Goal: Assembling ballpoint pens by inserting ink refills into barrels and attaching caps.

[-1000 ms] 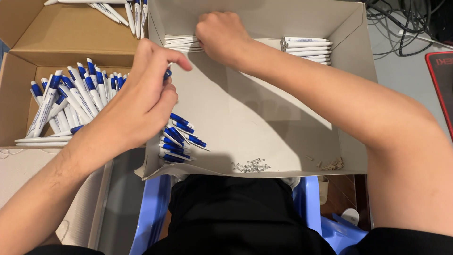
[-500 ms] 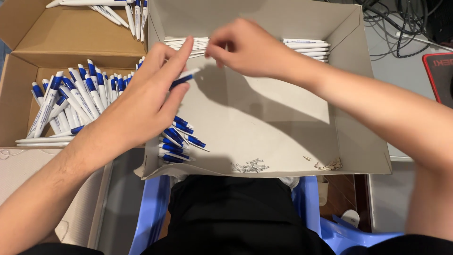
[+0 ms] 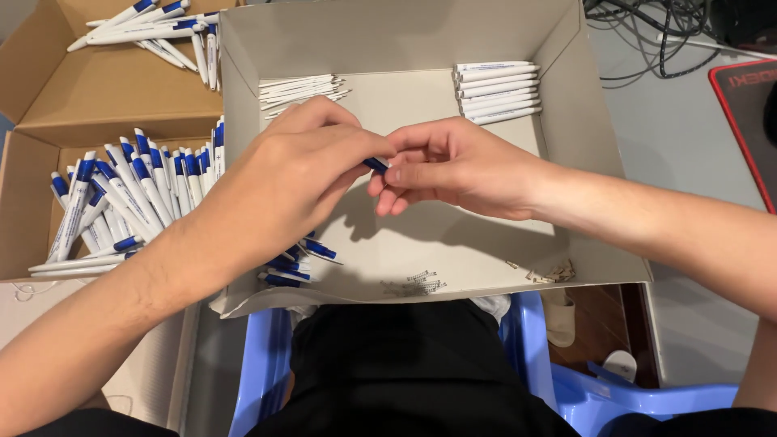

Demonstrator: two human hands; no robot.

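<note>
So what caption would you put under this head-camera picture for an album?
Both hands, left and right, meet on a blue pen part over a grey box, finished pens piled alongside.

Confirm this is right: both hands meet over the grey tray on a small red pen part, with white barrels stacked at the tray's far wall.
Wrong in one respect: the head view shows the pen part is dark blue, not red. The left hand and right hand do meet over the grey tray, white barrels stacked at its far wall.

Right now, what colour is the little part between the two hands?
Dark blue pen part, seen in the head view.
</note>
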